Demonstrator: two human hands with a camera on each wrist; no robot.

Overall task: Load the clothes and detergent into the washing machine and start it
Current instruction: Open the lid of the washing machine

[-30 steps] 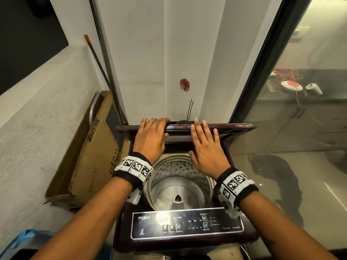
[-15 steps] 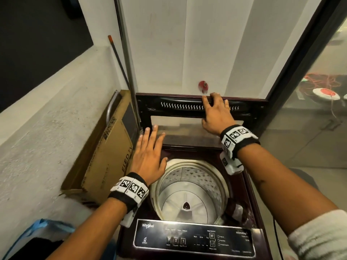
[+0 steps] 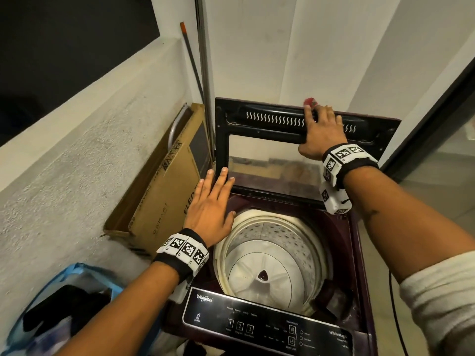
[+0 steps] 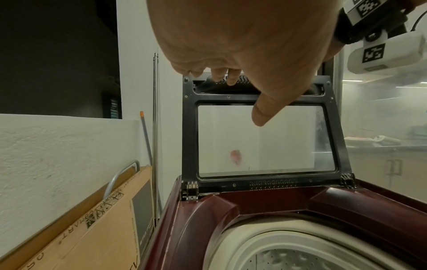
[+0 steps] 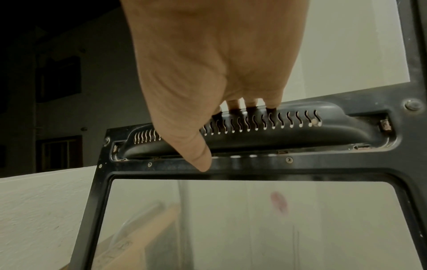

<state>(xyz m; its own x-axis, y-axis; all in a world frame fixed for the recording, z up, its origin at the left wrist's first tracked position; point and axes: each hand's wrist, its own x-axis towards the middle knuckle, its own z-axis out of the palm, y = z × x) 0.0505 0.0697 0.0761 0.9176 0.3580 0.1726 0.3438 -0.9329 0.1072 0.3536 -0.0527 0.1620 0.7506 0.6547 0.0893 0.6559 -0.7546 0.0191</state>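
Control panel [image 3: 267, 322] labels too small and blurred to read; its near edge is cut off by the frame. Blue bag [image 3: 77, 278] cut off bottom-left, dark contents unclear. Right hand [image 3: 321, 132] hides part of the lid [image 3: 257, 119] vent slots. Red spot [image 4: 235, 158] behind the lid glass blurred, unidentifiable.

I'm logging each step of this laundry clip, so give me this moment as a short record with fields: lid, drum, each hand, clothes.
lid: lid raised upright against the wall
drum: drum in view, no clothes visible in it
right hand: right hand flat on the lid's upper bar, fingers straight
left hand: left hand open above the washer's left rim, holding nothing
clothes: dark clothes in a blue bag beside the machine
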